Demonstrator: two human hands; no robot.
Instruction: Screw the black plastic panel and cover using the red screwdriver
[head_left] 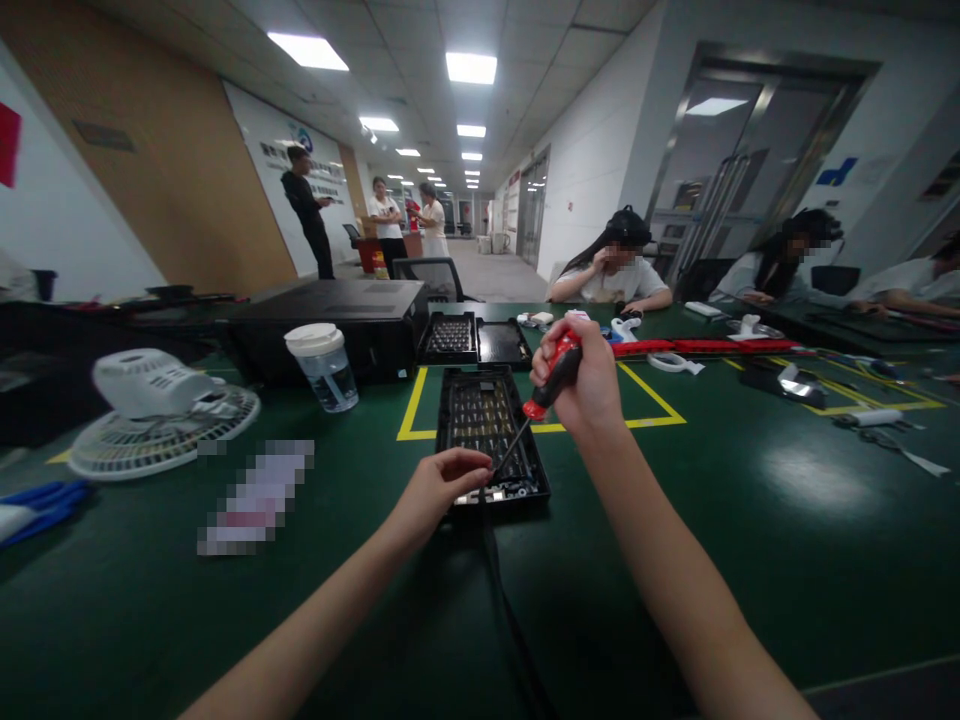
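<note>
My right hand (589, 385) is wrapped round the red and black handle of a screwdriver (553, 385). Its thin shaft slants down to the left, over a black bit case (541, 487) with rows of small metal bits. Near the tip, my left hand (444, 482) has thumb and fingers pinched together above the near end of the case. Whether the left fingertips hold a bit or the shaft's end is too small to make out. Shiny metal pieces lie in the near end of the case. A black strap (499, 580) hangs down below the left hand.
Behind the case sit another open bit case (450, 335) and a large black box (330, 310). To the left are a lidded cup (330, 370), a white fan (161, 410) and blue-handled tool (45, 505). Yellow tape (420, 435) marks the green table. People sit across on the right.
</note>
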